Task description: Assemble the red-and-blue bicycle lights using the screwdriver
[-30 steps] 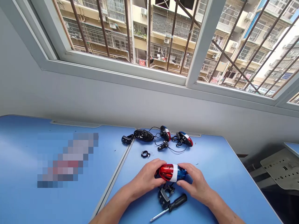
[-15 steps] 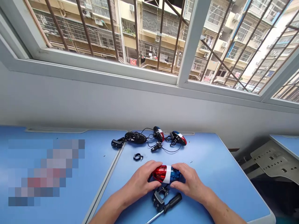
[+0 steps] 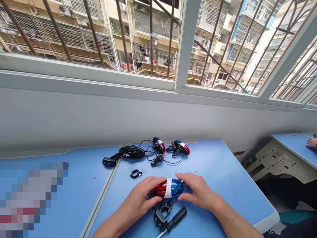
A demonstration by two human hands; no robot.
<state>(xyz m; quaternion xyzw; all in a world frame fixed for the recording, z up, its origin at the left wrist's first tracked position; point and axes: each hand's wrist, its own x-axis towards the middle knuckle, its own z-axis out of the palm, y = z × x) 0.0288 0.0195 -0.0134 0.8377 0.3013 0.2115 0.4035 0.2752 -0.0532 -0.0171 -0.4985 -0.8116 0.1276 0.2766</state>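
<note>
A red, white and blue bicycle police light (image 3: 168, 188) lies under my hands on the blue desk (image 3: 223, 175). My left hand (image 3: 140, 195) covers its red end. My right hand (image 3: 198, 190) spans the blue end, with fingers on top and the thumb below. Just beneath the light are a black handlebar clamp (image 3: 160, 216) and a black-handled screwdriver (image 3: 176, 218). A small black ring clip (image 3: 136, 174) lies beyond my left hand. Further back are two smaller red-and-blue lights (image 3: 158, 145), a black oval unit (image 3: 131, 152) and thin wires.
A seam runs between two joined desks, with a pixelated object (image 3: 27, 201) on the left one. A grey wall and barred window (image 3: 99, 39) stand behind. At far right, a co-worker's hand (image 3: 311, 142) rests on another desk.
The view has swung, shifting everything left in the picture. My right hand has eased back along the blue end, so more of the light shows, and the light sits a little more level.
</note>
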